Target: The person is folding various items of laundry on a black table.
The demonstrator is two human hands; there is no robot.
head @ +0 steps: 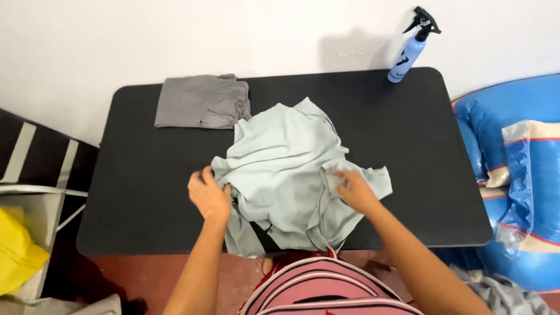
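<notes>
**Both hands on crumpled pale shirt, dark surface**

While the head view looks straight down, far left shows a yellow bag [16,251] on the floor beside a white frame, well apart from the work. Dark rectangular surface [146,175] fills the middle, rounded corners, against a white wall. Folded grey garment [201,102] lies flat at the far left part of the surface, its right edge just touching or overlapped by the pale cloth, can't tell which.

Left hand [209,195] sits at the near-left edge of the pale green shirt [286,157], fingers curled in, grip pinched narrow on a fold of the fabric. Shirt is crumpled, spread across the centre of the surface, near hem hanging over the near edge toward the person's striped pink top [321,291].

Right hand [356,191] rests on the shirt's near-right part, palm down, fingers bent onto a fold; grip looks closed on fabric, though fingertips are partly hidden by creases. A flap of shirt sticks out to the right just past this hand.

Blue spray bottle [410,51] with black trigger stands upright at the far right corner, well apart from the shirt. Far right, off the surface: blue plastic-wrapped bundle [513,175], grey cloth [501,294] on the floor near it.
</notes>
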